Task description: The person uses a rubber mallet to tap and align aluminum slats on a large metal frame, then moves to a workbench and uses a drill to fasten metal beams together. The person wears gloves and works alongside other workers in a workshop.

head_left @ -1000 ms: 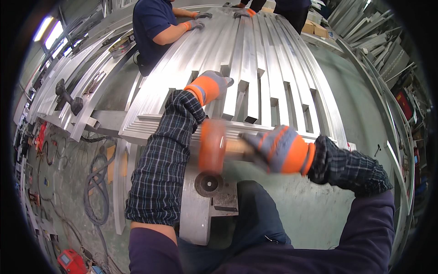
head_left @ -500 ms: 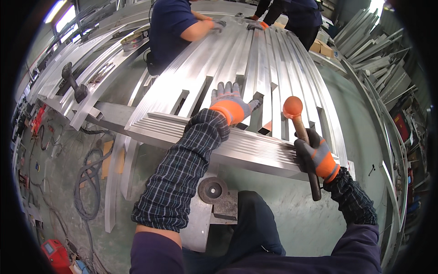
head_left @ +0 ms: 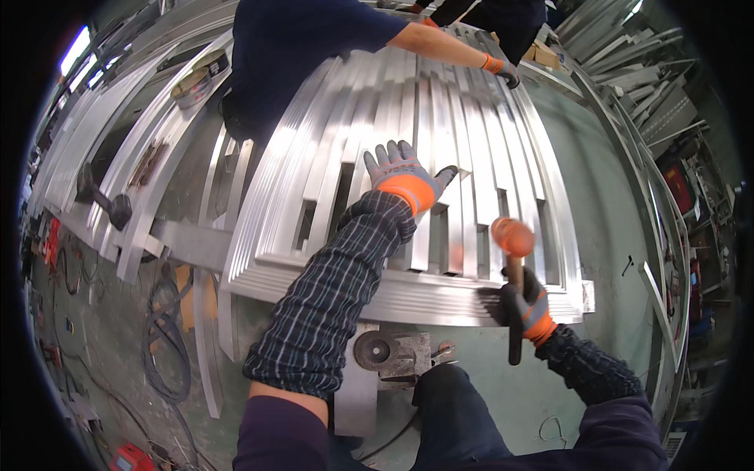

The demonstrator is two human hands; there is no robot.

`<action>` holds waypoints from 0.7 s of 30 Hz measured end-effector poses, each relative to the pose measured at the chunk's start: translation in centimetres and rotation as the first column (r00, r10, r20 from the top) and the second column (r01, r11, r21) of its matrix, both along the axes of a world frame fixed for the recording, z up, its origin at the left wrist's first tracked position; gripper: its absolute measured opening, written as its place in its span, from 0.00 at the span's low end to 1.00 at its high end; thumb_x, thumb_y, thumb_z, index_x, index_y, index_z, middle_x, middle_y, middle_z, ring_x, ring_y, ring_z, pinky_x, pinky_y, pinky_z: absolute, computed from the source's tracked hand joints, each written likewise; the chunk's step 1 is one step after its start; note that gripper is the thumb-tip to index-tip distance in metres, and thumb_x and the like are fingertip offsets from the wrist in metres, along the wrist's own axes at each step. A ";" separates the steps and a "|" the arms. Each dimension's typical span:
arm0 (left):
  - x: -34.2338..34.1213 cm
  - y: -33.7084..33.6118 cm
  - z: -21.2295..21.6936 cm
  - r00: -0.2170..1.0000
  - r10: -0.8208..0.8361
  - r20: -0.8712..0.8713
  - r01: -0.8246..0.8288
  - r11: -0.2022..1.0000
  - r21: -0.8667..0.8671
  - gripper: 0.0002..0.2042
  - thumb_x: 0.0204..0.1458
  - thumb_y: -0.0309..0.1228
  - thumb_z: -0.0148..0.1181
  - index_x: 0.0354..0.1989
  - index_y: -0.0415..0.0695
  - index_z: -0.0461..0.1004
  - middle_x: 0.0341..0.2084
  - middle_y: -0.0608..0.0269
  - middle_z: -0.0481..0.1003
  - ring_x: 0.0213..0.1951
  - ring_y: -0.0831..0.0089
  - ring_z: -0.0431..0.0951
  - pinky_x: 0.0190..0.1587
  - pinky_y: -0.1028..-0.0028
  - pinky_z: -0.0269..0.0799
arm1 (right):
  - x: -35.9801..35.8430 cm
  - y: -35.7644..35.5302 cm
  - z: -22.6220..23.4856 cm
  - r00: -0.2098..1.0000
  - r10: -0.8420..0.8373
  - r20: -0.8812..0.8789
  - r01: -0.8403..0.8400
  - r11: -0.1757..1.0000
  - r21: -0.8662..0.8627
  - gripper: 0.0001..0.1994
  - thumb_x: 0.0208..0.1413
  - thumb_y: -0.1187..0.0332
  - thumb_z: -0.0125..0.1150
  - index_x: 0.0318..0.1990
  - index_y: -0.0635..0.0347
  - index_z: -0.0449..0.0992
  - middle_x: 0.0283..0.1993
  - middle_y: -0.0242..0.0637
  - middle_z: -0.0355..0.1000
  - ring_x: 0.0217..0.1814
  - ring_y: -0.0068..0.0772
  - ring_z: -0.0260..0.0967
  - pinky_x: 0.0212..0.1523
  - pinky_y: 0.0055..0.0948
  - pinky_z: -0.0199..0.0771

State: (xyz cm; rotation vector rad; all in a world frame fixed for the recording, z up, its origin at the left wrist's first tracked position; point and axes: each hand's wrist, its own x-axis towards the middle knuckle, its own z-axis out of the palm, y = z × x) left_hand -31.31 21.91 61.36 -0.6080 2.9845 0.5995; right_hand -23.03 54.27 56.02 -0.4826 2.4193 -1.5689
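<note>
My left hand (head_left: 402,174), in a grey and orange work glove, lies with spread fingers on the silvery metal bars (head_left: 381,102) running away from me. In my right hand (head_left: 531,304), gloved likewise, is a mallet (head_left: 513,237) with a round orange head and a wooden handle. Its head is raised in front of my fist, over the near right part of the bars; whether it touches them I cannot tell. Between my two hands stretches the ribbed near edge of the metal frame (head_left: 424,302), with dark gaps and bar ends just behind it.
At the far left a co-worker (head_left: 302,55) leans across the bars, one gloved hand at their right edge. Another person (head_left: 503,23) stands beyond. A second hammer (head_left: 106,200) rests on the left rack, near a round tin (head_left: 191,90). Coiled cable (head_left: 166,337) lies on the floor.
The mallet has come lower and nearer me. My left hand keeps its flat pose on the bars. The co-worker has stretched an arm across to the right. The whole view has shifted slightly.
</note>
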 end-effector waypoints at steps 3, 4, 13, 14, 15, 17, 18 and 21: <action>-4.5 0.1 0.9 0.995 0.077 0.060 -0.079 0.997 0.020 0.54 0.56 0.70 0.44 0.78 0.36 0.42 0.78 0.43 0.42 0.79 0.48 0.38 0.78 0.48 0.30 | 0.4 -0.5 0.5 0.996 -0.017 0.085 0.014 0.999 0.039 0.18 0.63 0.67 0.60 0.56 0.67 0.70 0.33 0.32 0.74 0.31 0.22 0.72 0.32 0.27 0.74; -5.7 -0.1 0.9 0.991 0.114 0.064 -0.116 0.993 0.022 0.54 0.56 0.70 0.45 0.78 0.36 0.42 0.78 0.44 0.42 0.79 0.48 0.38 0.78 0.48 0.30 | 0.5 -1.3 1.4 0.989 -0.010 0.148 0.007 1.000 0.018 0.19 0.62 0.67 0.60 0.57 0.67 0.70 0.32 0.32 0.74 0.30 0.22 0.72 0.32 0.27 0.75; -13.3 0.5 1.4 0.802 0.491 0.340 -0.533 0.845 0.037 0.54 0.58 0.70 0.39 0.79 0.39 0.33 0.79 0.44 0.32 0.80 0.50 0.31 0.77 0.43 0.27 | -0.1 -0.4 1.1 0.985 0.077 0.153 -0.115 0.960 0.255 0.25 0.55 0.60 0.67 0.59 0.59 0.71 0.43 0.56 0.80 0.45 0.61 0.80 0.42 0.49 0.80; -13.9 0.9 2.3 0.788 0.510 0.346 -0.556 0.830 0.042 0.52 0.60 0.69 0.36 0.78 0.37 0.32 0.79 0.42 0.33 0.79 0.49 0.30 0.76 0.42 0.26 | -0.4 -0.1 1.3 0.982 0.073 0.174 -0.121 0.952 0.283 0.25 0.55 0.59 0.67 0.59 0.58 0.71 0.43 0.55 0.80 0.44 0.62 0.79 0.41 0.50 0.79; -14.2 1.0 2.2 0.757 0.545 0.362 -0.592 0.806 0.024 0.52 0.60 0.69 0.35 0.79 0.38 0.32 0.79 0.42 0.33 0.79 0.49 0.30 0.76 0.42 0.26 | -0.4 -0.6 2.3 0.988 0.105 0.111 -0.135 0.941 0.311 0.24 0.55 0.57 0.66 0.57 0.56 0.73 0.42 0.53 0.80 0.43 0.63 0.79 0.41 0.51 0.79; -15.2 1.7 2.1 0.717 0.574 0.396 -0.626 0.780 0.002 0.50 0.61 0.68 0.34 0.79 0.38 0.34 0.79 0.42 0.33 0.79 0.48 0.31 0.76 0.41 0.27 | -0.9 -0.8 2.9 0.978 0.131 0.160 -0.169 0.952 0.253 0.25 0.54 0.55 0.67 0.57 0.56 0.74 0.42 0.51 0.80 0.43 0.61 0.79 0.41 0.49 0.79; -15.8 2.4 2.2 0.694 0.586 0.418 -0.641 0.768 -0.012 0.50 0.61 0.68 0.33 0.79 0.38 0.34 0.79 0.42 0.33 0.79 0.47 0.31 0.76 0.41 0.28 | -1.1 -0.8 3.3 0.972 0.133 0.195 -0.175 0.961 0.213 0.26 0.54 0.55 0.67 0.57 0.57 0.74 0.42 0.51 0.80 0.43 0.60 0.79 0.41 0.49 0.79; -15.9 1.4 -0.4 0.612 0.681 0.401 -0.722 0.688 -0.066 0.47 0.63 0.66 0.31 0.79 0.40 0.36 0.79 0.43 0.35 0.79 0.48 0.33 0.76 0.41 0.29 | -1.0 -1.2 2.0 0.903 0.245 0.353 -0.337 0.914 0.227 0.29 0.52 0.54 0.67 0.60 0.57 0.72 0.46 0.52 0.80 0.46 0.58 0.79 0.45 0.48 0.79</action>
